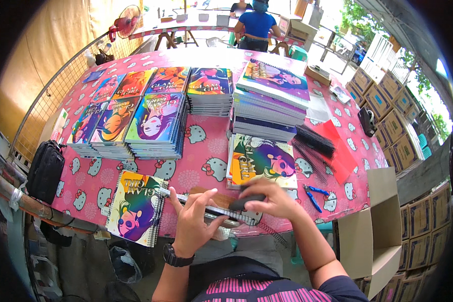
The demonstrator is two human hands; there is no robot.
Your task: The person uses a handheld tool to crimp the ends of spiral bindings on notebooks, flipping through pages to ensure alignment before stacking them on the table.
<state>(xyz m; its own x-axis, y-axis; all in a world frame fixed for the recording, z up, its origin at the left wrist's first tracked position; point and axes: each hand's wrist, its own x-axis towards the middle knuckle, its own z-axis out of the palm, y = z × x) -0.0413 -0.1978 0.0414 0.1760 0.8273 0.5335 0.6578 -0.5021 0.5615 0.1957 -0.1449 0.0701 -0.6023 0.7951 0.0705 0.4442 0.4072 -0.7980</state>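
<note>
Left hand is resting with fingers spread and pressing down on the near end of a notebook lying edge-on across the front of the desk; I'm reading that flat, open press as a way of keeping the pages from shifting. Right hand is curled over a dark tool at the notebook's far end, fingers closed around it. A loose black spiral coil is trailing off the desk's front edge below that hand, probably belonging to the binding row it is working along.

I'm noting one finished spiral notebook with a bright cartoon cover lying just left of the left hand, within easy reach. Another cover-up stack is sitting directly behind the hands. Blue-handled pliers are lying near the right hand, and a bundle of black coils is resting on a red sheet farther right.

Desk is wearing a pink cloth printed with cartoon cats. Rows of stacked notebooks are filling the left and middle, a taller pile standing to the right of them. A black bag is hanging at the left edge. An open cardboard box is standing at the right; more cartons are stacked beyond. A person in blue is working at another table behind, a fan nearby.
</note>
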